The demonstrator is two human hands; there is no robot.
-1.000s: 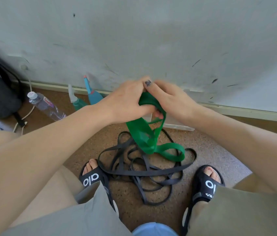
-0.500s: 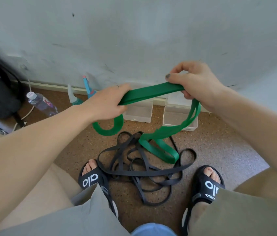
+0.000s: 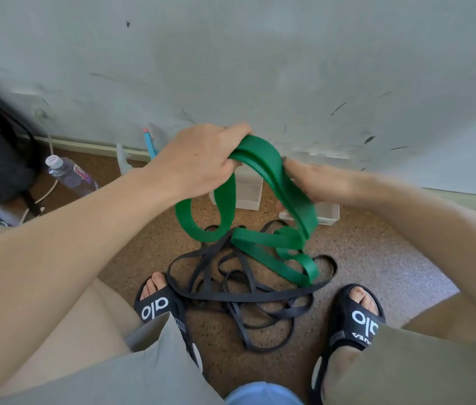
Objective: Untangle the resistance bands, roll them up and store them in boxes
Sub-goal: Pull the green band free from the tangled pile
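My left hand and right hand both grip the green band above the floor, fingers curled round it; its tail lies on the black bands. I'm still untangling; next, lift it clear, then roll

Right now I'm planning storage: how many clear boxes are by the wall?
2. One clear box stands below the left hand; the other is behind the green band and right hand. More may be hidden.

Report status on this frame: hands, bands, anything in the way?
Both hands, left and right, grip the green band. Its lower loops lie across the tangled black bands. Clear boxes wait behind.
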